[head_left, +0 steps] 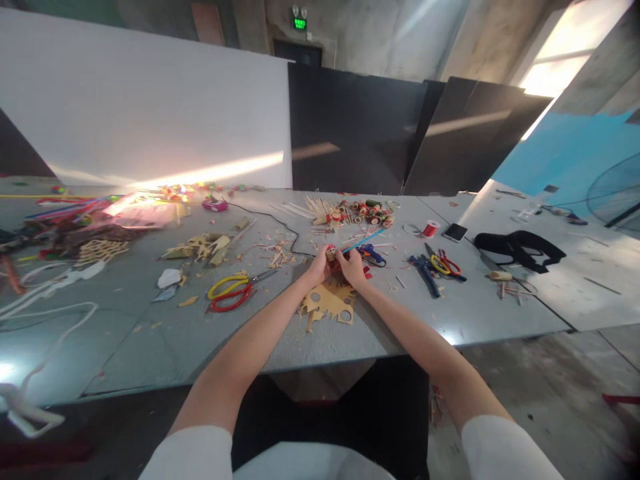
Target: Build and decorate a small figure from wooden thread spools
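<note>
hands at a workbench, seen from above. my left hand [319, 269] is closed on a small wooden piece [331, 253], tan with red on it, held up over the bench between my two hands. my right hand [353, 268] meets it from the other side, thumb and fingers drawn in against the piece; whether they clamp the piece itself or the blue strip [369, 239] slanting away just beyond them, i cannot tell. note the support: the left hand should serve as the vice, gripping the piece low and evenly, so that the right is free for fine pressure. short, square pushes of the thumb would be better than a twist, as wood this small could well slip or split. below and nearer to me lies a perforated wooden sheet [327, 300]; wrists are best lifted clear of its ragged edge. the yellow-and-red scissors [235, 291], to the left, call for elbow room too.
</note>
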`<state>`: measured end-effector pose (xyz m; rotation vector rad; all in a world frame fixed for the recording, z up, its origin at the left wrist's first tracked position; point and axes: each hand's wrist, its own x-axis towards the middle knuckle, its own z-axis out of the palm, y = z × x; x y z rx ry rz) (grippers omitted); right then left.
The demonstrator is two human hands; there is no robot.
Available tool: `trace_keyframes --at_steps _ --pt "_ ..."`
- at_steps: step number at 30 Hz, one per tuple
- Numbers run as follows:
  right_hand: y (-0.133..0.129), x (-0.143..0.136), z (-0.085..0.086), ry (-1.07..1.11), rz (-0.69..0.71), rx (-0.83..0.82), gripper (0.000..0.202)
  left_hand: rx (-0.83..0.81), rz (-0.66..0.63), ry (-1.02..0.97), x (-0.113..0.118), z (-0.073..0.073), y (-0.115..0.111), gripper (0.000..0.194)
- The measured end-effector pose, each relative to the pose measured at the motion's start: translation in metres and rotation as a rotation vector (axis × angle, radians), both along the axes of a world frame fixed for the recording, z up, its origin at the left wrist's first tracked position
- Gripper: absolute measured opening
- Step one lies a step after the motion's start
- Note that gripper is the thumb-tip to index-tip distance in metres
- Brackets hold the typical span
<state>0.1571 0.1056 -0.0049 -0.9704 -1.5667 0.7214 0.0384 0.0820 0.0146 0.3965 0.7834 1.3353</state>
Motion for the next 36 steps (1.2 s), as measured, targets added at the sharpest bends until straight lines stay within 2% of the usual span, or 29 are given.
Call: trace_keyframes --at_steps 11,20,25,36 --pt "0.0043 0.0028 -0.0054 -0.012 0.039 -0.005 0.032 0.033 -0.033 0.007 -0.0009 -0.0016 0.0005 0.036" --pt "0.0053 0.0031 -0.0053 -0.001 -0.023 -0.044 0.038 0.068 -0.043 0.013 -0.0016 -0.0014 -0.0015 0.034" --pt "0.0019 0.0022 -0.0034 0.009 -0.022 -0.039 0.040 0.070 -0.041 0.026 -0.0010 -0.0009 -0.0012 0.042" --pt "0.0040 0.0028 -0.0038 -0.038 0.017 -0.009 0.038 0.072 -0.020 0.014 -0.0011 -0.0049 0.0026 0.035"
